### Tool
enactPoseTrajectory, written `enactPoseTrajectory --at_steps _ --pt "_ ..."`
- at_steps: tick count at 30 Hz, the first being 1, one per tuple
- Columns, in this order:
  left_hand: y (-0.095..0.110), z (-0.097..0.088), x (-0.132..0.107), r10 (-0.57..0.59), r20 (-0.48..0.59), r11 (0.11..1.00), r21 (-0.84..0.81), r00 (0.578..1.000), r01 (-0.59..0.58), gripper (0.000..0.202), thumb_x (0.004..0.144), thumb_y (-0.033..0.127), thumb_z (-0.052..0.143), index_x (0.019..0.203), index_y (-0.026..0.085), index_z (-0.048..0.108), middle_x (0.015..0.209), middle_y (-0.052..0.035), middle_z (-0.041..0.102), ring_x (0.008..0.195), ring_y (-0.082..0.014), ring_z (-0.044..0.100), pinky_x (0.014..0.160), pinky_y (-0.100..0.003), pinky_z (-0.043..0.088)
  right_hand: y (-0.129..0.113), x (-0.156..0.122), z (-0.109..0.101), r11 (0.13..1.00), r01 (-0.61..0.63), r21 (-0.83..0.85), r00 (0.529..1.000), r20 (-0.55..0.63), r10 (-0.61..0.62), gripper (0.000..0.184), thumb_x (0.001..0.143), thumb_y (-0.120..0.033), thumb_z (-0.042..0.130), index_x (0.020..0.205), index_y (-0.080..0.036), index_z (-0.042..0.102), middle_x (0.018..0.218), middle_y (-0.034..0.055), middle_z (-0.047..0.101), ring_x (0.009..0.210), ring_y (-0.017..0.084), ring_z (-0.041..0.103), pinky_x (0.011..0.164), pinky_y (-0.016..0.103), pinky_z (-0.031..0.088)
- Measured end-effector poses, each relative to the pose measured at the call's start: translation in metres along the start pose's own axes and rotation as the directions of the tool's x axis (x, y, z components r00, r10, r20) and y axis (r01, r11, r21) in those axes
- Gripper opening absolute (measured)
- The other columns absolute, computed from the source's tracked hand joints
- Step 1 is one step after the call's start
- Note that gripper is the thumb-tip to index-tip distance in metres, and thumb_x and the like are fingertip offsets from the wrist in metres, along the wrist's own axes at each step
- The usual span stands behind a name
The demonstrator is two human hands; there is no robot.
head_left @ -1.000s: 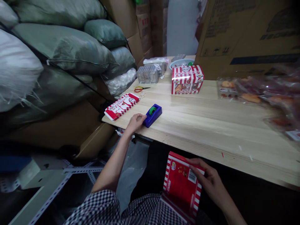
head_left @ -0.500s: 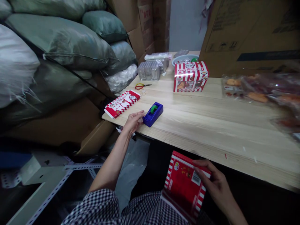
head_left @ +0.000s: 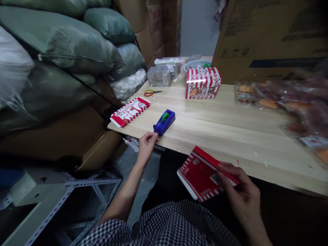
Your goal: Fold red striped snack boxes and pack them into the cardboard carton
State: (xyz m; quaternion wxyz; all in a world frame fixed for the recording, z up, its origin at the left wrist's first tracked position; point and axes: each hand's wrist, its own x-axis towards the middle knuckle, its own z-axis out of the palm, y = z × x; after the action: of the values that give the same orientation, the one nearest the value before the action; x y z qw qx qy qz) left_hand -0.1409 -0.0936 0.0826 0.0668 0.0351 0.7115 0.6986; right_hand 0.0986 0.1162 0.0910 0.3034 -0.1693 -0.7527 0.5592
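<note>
My right hand (head_left: pixel 243 191) grips a red carton (head_left: pixel 201 174) with white striped edges by its right side. The carton is tilted, between my lap and the table's front edge. My left hand (head_left: pixel 148 143) is closed in a pinch at the near end of a blue tape dispenser (head_left: pixel 164 123), which holds a green roll (head_left: pixel 165 117). What is between those fingertips is too small to make out. Left of the dispenser lie flat red-and-white cartons (head_left: pixel 130 111) in a stack. Scissors (head_left: pixel 151 92) with yellow and red handles lie behind it.
A made-up striped box (head_left: pixel 203 83) stands farther back on the wooden table (head_left: pixel 205 126). Behind are clear plastic trays (head_left: pixel 159 76) and a pale blue bowl (head_left: pixel 189 65). Bagged biscuits (head_left: pixel 269 103) fill the right side. Large sacks (head_left: pixel 77 41) are piled at left.
My left hand has drawn in to a pinch and moved slightly toward me at the dispenser's near end. My right hand has raised and turned the carton toward the table edge.
</note>
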Motion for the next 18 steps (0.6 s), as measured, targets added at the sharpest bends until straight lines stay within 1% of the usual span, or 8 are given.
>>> enactPoseTrajectory --at_steps 1,2,4,6,8,11,15,18 --pt "0.012 0.007 -0.021 0.001 0.061 1.000 -0.022 0.998 0.000 0.023 0.079 0.038 0.073 0.083 0.016 0.069 0.085 -0.0039 0.070 0.077 -0.0157 0.063 0.079 -0.028 0.051 -0.003 -0.002 0.006 0.999 0.049 -0.015 0.999 0.010 -0.049 0.018 0.091 -0.017 0.068 0.105 -0.028 0.071 0.110 0.0032 0.070 0.108 0.017 0.065 0.095 0.028 0.052" --pt "0.023 0.015 -0.043 -0.016 0.193 0.998 -0.063 0.981 0.028 0.021 0.084 0.037 0.069 0.086 0.016 0.068 0.084 -0.0035 0.070 0.076 -0.0146 0.063 0.078 -0.027 0.051 -0.005 -0.004 0.012 0.994 0.101 -0.028 0.994 0.043 -0.100 0.022 0.091 -0.014 0.066 0.108 -0.028 0.070 0.114 0.0038 0.069 0.109 0.018 0.065 0.094 0.029 0.054" --pt "0.044 0.031 -0.082 -0.081 0.398 0.986 -0.105 0.914 0.133 0.020 0.088 0.035 0.067 0.085 0.016 0.067 0.078 -0.0033 0.070 0.069 -0.0129 0.062 0.070 -0.024 0.050 -0.008 -0.006 0.023 0.977 0.207 -0.043 0.970 0.141 -0.199 0.031 0.093 -0.007 0.061 0.115 -0.028 0.068 0.123 0.0061 0.067 0.112 0.019 0.065 0.092 0.033 0.056" --pt "0.056 0.044 -0.108 -0.156 0.483 0.967 -0.104 0.862 0.233 0.021 0.088 0.034 0.068 0.081 0.014 0.067 0.071 -0.0028 0.069 0.065 -0.0109 0.059 0.067 -0.021 0.047 -0.007 -0.007 0.030 0.956 0.288 -0.052 0.938 0.218 -0.271 0.039 0.093 -0.003 0.056 0.122 -0.027 0.065 0.130 0.0086 0.064 0.117 0.022 0.064 0.094 0.038 0.057" --pt "0.057 0.053 -0.118 -0.209 0.484 0.949 -0.110 0.849 0.296 0.022 0.087 0.033 0.070 0.077 0.013 0.067 0.068 -0.0022 0.068 0.063 -0.0095 0.058 0.067 -0.020 0.046 -0.005 -0.007 0.034 0.938 0.337 -0.074 0.916 0.258 -0.309 0.045 0.093 0.000 0.054 0.128 -0.027 0.062 0.135 0.0106 0.061 0.122 0.023 0.061 0.098 0.042 0.056" --pt "0.047 0.058 -0.115 -0.255 0.432 0.933 -0.127 0.865 0.338 0.022 0.085 0.032 0.072 0.075 0.013 0.068 0.067 -0.0018 0.068 0.062 -0.0090 0.058 0.067 -0.020 0.047 -0.002 -0.007 0.037 0.911 0.399 -0.106 0.892 0.277 -0.359 0.048 0.092 0.002 0.054 0.132 -0.025 0.059 0.139 0.0128 0.059 0.126 0.023 0.059 0.102 0.044 0.055" --pt "0.038 0.057 -0.112 -0.283 0.383 0.926 -0.130 0.879 0.355 0.021 0.083 0.031 0.074 0.074 0.013 0.069 0.067 -0.0015 0.069 0.062 -0.0091 0.060 0.067 -0.020 0.048 -0.002 -0.007 0.043 0.876 0.469 -0.115 0.867 0.247 -0.432 0.049 0.090 0.005 0.055 0.131 -0.021 0.060 0.139 0.0150 0.059 0.127 0.024 0.060 0.103 0.042 0.055" --pt "0.037 0.057 -0.116 -0.288 0.355 0.924 -0.140 0.889 0.355 0.021 0.082 0.031 0.075 0.074 0.013 0.069 0.067 -0.0018 0.070 0.062 -0.0089 0.061 0.067 -0.020 0.048 -0.005 -0.007 0.048 0.863 0.487 -0.135 0.864 0.218 -0.453 0.047 0.090 0.004 0.056 0.129 -0.021 0.062 0.137 0.0149 0.061 0.126 0.024 0.061 0.102 0.041 0.056"
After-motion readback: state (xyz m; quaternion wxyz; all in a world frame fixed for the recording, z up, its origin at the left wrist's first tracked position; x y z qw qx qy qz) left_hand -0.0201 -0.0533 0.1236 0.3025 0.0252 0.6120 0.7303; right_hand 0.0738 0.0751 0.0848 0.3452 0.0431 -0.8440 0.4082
